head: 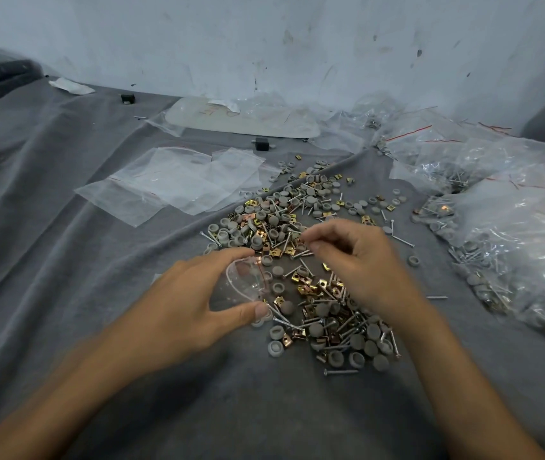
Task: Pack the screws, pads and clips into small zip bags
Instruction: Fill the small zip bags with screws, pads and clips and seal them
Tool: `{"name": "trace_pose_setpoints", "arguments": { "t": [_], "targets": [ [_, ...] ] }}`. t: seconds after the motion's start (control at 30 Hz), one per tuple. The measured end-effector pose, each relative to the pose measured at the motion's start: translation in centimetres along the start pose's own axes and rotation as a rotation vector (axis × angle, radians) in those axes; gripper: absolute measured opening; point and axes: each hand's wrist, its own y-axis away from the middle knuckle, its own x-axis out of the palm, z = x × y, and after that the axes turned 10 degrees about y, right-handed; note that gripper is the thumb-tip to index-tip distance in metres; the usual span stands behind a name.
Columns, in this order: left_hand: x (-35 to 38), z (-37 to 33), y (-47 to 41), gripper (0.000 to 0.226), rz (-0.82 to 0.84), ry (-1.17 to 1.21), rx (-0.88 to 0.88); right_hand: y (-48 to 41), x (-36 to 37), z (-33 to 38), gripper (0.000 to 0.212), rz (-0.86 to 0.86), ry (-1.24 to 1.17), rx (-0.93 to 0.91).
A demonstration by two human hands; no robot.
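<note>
Grey cloth point(98, 293) under a loose pile of screws, pads and clips point(284, 224), both hands over it.
Left hand point(178, 303) grips a small clear zip bag point(244, 280) between thumb and fingers, its mouth toward the pile. Right hand point(360, 260) hovers above the pile, thumb and forefinger pinched together; whether they hold a piece I cannot tell. Empty bags point(171, 184) lie beyond, filled bags point(513, 234) at right.

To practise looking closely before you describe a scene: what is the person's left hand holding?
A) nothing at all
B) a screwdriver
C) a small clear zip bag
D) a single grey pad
C: the left hand holds a small clear zip bag between thumb and fingers, beside the loose pile of screws, pads and clips on the grey cloth.
</note>
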Motion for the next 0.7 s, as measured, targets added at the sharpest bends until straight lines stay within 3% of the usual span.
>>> {"name": "trace_pose_setpoints", "arguments": {
  "t": [0.07,0.2,0.53,0.7],
  "targets": [
    [0.0,0.0,0.0,0.088,-0.001,-0.005,-0.01,-0.9,-0.6,-1.8,0.017,-0.011,0.225,0.077],
    [0.0,-0.1,0.0,0.088,0.003,-0.005,-0.018,-2.2,0.1,-3.3,0.019,0.128,0.578,0.125],
    [-0.5,-0.3,0.1,0.091,0.004,-0.021,-0.033,-2.3,1.1,-2.0,0.01,0.217,0.704,0.097],
    [-0.6,-0.4,0.0,0.091,0.007,-0.021,-0.038,-1.9,1.3,-1.1,0.009,0.174,0.599,0.07]
  ]
}}
